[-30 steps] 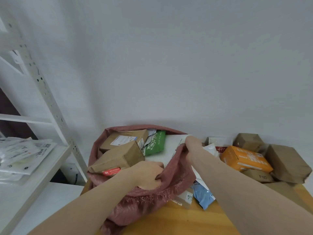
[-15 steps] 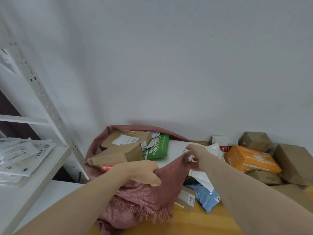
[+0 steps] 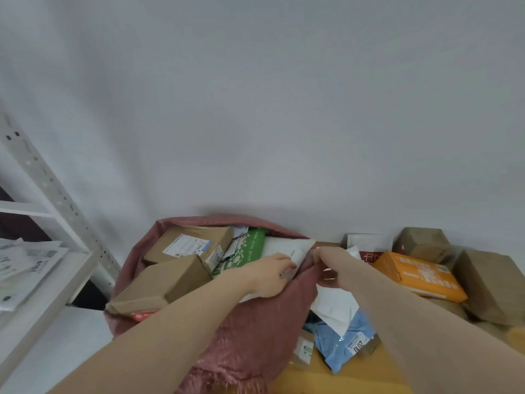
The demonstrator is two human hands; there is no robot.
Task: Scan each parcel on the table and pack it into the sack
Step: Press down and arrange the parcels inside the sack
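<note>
I am looking at a plain grey-white wall (image 3: 284, 109) filling most of the view, with a white perforated metal shelving rack (image 3: 56, 223) standing at the left and carrying flat white mailers (image 3: 25, 268). Below, the yellow wooden table (image 3: 341, 379) is showing at the bottom edge. On it the large pink woven fabric sack (image 3: 250, 336) is sitting open-mouthed against the wall, holding two brown cardboard boxes (image 3: 162, 282), a green printed pouch (image 3: 247, 251) and a white plastic mailer (image 3: 287, 248) lying across its right side.

To the right of the sack, a heap of parcels is waiting on the table: brown paper-wrapped boxes (image 3: 488, 285), an orange printed box (image 3: 417, 277), a light blue plastic mailer (image 3: 346, 342) with a white one lying over it.

My left hand (image 3: 270, 277) is reaching into the sack's mouth, its fingers curling onto the white plastic mailer near the rim; its grip is closing on that mailer as far as I can see. My right hand (image 3: 329, 265) is sitting just beside it at the sack's right edge, fingers bunching round the pink fabric rim, a tight grip on the sack.
</note>
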